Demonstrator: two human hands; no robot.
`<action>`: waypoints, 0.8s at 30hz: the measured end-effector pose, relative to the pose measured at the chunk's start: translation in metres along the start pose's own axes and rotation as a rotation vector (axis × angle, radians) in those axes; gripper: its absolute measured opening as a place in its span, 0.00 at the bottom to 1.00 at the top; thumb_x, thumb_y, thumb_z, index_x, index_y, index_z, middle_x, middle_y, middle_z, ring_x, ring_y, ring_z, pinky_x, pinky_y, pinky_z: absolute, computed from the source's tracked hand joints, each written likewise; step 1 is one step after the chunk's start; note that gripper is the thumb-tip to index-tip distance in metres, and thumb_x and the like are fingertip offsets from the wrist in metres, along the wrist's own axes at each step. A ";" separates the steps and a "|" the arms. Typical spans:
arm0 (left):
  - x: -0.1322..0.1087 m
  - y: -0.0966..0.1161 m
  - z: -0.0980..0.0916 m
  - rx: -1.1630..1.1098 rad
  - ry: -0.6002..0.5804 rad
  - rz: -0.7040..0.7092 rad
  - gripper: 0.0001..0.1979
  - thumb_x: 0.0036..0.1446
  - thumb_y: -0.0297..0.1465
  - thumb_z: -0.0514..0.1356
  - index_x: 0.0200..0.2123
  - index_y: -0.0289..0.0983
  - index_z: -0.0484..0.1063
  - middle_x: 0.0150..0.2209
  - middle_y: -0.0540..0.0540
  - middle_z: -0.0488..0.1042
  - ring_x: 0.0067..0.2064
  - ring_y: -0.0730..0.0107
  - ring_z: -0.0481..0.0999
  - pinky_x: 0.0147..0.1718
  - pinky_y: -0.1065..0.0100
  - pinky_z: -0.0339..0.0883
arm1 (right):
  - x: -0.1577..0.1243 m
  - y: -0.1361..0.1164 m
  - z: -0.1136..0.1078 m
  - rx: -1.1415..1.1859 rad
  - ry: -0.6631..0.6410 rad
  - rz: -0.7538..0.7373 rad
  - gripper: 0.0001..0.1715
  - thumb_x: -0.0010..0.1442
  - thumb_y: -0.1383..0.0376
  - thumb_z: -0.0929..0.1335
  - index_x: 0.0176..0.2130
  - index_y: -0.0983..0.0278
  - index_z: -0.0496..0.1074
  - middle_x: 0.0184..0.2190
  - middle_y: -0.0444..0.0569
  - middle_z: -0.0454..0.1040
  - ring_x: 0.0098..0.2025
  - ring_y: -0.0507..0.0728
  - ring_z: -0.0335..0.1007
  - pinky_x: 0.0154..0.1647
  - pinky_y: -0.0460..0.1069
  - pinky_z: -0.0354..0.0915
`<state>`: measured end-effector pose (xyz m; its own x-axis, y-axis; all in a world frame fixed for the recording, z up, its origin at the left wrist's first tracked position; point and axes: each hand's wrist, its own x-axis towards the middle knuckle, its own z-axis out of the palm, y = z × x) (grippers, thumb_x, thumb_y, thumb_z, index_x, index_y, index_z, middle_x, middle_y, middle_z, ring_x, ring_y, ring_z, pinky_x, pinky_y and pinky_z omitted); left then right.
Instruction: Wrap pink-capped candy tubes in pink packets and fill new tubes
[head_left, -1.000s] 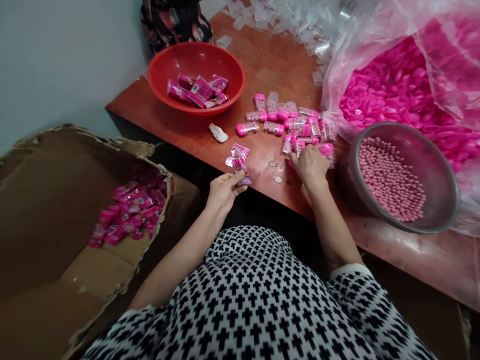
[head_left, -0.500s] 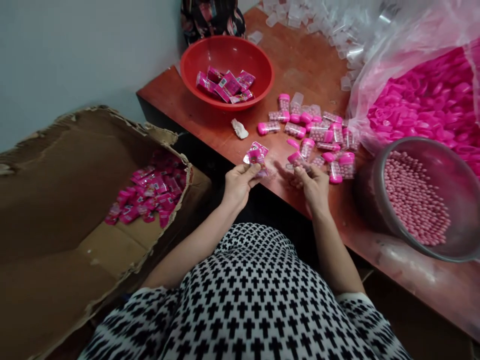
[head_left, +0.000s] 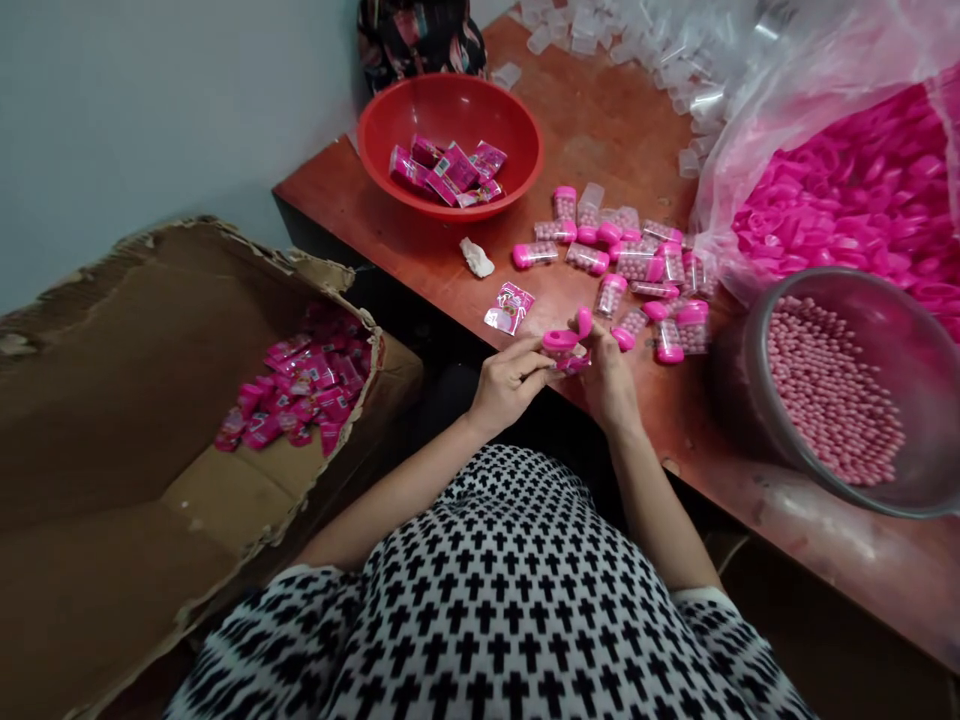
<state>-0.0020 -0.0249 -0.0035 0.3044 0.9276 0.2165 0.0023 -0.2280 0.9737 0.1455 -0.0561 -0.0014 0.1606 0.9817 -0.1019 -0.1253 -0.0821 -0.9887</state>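
Observation:
Over the table's front edge, my left hand (head_left: 511, 388) pinches a small candy bottle (head_left: 559, 341) with a pink cap whose lid is flipped up. My right hand (head_left: 609, 380) closes on the bottle from the other side, its fingers partly hidden. A pink printed wrapper (head_left: 576, 363) shows below the cap; how far it covers the bottle I cannot tell. A flat printed pink sachet (head_left: 511, 307) lies just beyond my left hand. Past my right hand lie several pink-capped bottles (head_left: 637, 262) filled with pink beads, some with lids up.
A red bowl (head_left: 375, 160) holds several pink packets. At left stands a torn cardboard box (head_left: 82, 420) with more packets (head_left: 300, 380). On the right are a grey bowl (head_left: 757, 400) of pink beads and a bag of pink caps (head_left: 847, 190). Clear containers (head_left: 585, 30) are heaped behind.
My right hand has lifted an open-lidded bottle off the table and moved left. My left hand has moved right and down to meet it, uncovering the sachet.

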 end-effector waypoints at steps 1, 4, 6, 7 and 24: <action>0.000 0.001 -0.002 0.012 -0.056 0.018 0.03 0.49 0.27 0.65 0.27 0.41 0.79 0.43 0.44 0.78 0.43 0.65 0.77 0.45 0.66 0.67 | 0.001 -0.005 -0.003 0.096 -0.068 0.054 0.32 0.55 0.38 0.61 0.47 0.55 0.70 0.48 0.50 0.72 0.50 0.60 0.70 0.41 0.54 0.71; 0.000 0.004 -0.004 0.016 -0.165 0.018 0.05 0.49 0.26 0.64 0.26 0.41 0.79 0.43 0.44 0.79 0.45 0.63 0.77 0.49 0.64 0.67 | 0.004 -0.015 -0.004 0.267 -0.287 0.224 0.30 0.51 0.42 0.66 0.43 0.60 0.73 0.42 0.52 0.76 0.41 0.59 0.73 0.36 0.52 0.71; -0.002 0.006 -0.004 0.040 -0.183 0.014 0.05 0.49 0.26 0.63 0.27 0.42 0.79 0.42 0.45 0.79 0.45 0.62 0.77 0.50 0.62 0.67 | 0.003 -0.017 0.001 0.311 -0.354 0.310 0.27 0.51 0.46 0.68 0.42 0.62 0.73 0.41 0.51 0.77 0.39 0.58 0.73 0.34 0.51 0.71; -0.004 0.007 -0.004 0.063 -0.187 0.024 0.06 0.50 0.26 0.62 0.27 0.42 0.79 0.40 0.45 0.79 0.45 0.62 0.77 0.51 0.62 0.67 | 0.001 -0.017 0.004 0.325 -0.337 0.324 0.25 0.51 0.48 0.68 0.41 0.62 0.74 0.41 0.51 0.77 0.38 0.57 0.73 0.33 0.51 0.71; -0.012 0.002 -0.005 0.135 -0.017 0.058 0.05 0.52 0.29 0.63 0.25 0.37 0.78 0.43 0.44 0.79 0.42 0.64 0.78 0.46 0.64 0.69 | 0.004 -0.001 0.020 0.436 -0.232 0.217 0.27 0.55 0.45 0.65 0.49 0.57 0.67 0.46 0.48 0.75 0.41 0.55 0.74 0.28 0.46 0.69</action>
<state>-0.0106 -0.0347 -0.0037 0.3239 0.9069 0.2697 0.1120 -0.3198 0.9409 0.1266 -0.0485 0.0014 -0.1284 0.9662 -0.2234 -0.5340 -0.2572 -0.8054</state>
